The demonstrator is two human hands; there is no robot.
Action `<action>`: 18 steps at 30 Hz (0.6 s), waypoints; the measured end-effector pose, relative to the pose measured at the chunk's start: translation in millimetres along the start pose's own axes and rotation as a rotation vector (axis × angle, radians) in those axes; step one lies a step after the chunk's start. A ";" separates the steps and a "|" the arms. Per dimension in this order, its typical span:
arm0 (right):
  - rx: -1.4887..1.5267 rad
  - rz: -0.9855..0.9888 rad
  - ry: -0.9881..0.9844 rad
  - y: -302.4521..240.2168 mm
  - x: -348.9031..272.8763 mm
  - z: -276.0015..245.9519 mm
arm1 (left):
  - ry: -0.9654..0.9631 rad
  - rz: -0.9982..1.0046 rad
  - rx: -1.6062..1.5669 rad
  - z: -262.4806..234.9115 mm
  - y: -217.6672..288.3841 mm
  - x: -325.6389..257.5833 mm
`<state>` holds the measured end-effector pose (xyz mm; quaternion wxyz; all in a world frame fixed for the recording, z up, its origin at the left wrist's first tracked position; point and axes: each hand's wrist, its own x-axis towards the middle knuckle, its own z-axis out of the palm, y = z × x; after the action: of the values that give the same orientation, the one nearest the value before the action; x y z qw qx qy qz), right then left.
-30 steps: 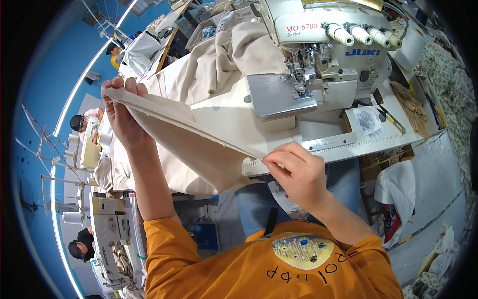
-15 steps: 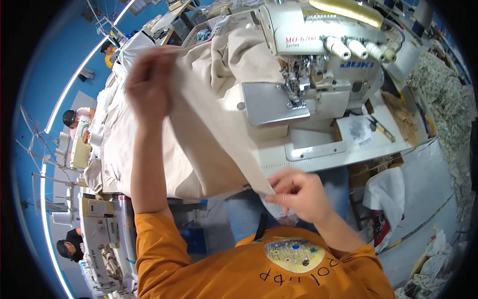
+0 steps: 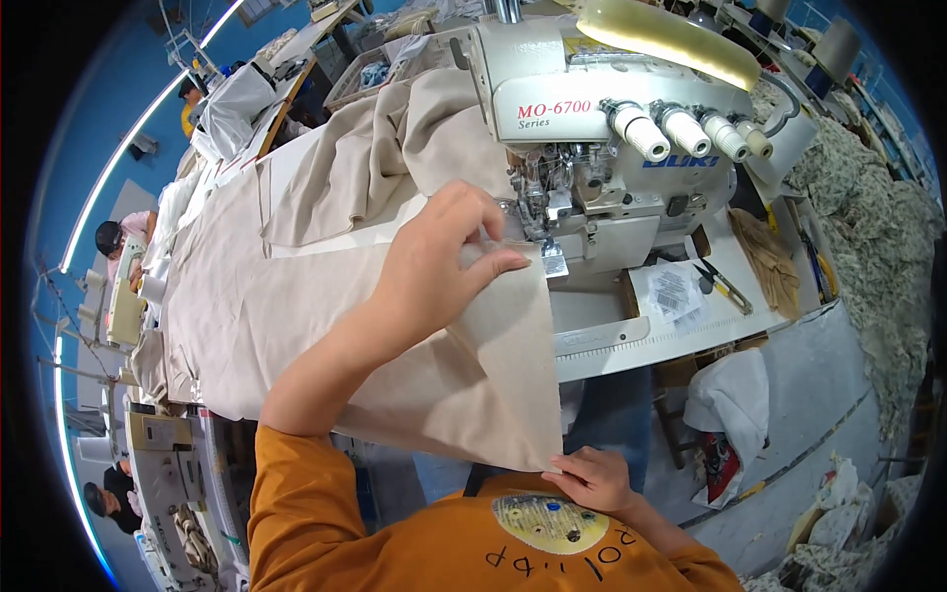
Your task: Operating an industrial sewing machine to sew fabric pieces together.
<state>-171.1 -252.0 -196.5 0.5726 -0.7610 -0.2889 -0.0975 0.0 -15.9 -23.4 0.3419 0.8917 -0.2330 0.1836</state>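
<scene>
A large piece of beige fabric (image 3: 296, 296) lies over the table, its right edge running from the overlock sewing machine (image 3: 552, 109) down toward me. My left hand (image 3: 444, 257) pinches that fabric's upper edge close to the presser foot (image 3: 554, 259). Down by my lap, my right hand (image 3: 592, 479) grips the lower corner between thumb and fingers. Between the two hands the edge hangs fairly straight. Another bunched beige part (image 3: 365, 158) rests behind, left of the machine head. My left fingers partly hide the fabric at the needle area.
Thread snips (image 3: 725, 286) and a white paper label (image 3: 674, 294) lie on the table right of the machine. A brown cloth scrap (image 3: 769, 261) sits beyond them. Patterned fabric (image 3: 858, 207) is heaped at far right. Other people work at machines (image 3: 123, 266) on the left.
My left hand has swung right and down, bringing the fabric edge to the machine's foot. My right hand has dropped lower with the corner. The cloth now covers the metal plate.
</scene>
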 end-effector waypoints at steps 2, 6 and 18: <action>-0.002 -0.051 0.016 2.2 1.6 -0.2 | -0.043 0.024 0.081 0.5 -2.9 -5.0; 0.052 -0.023 0.003 4.6 1.4 -1.0 | -0.118 0.200 0.101 -3.8 -4.0 -5.5; 0.213 0.140 0.018 4.5 -2.1 -4.5 | -0.098 0.103 0.030 0.8 -12.9 0.9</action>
<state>-169.5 -257.7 -199.7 0.6581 -0.7133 -0.2386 -0.0330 7.8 -8.3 -30.3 0.3070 0.8914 -0.2921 0.1605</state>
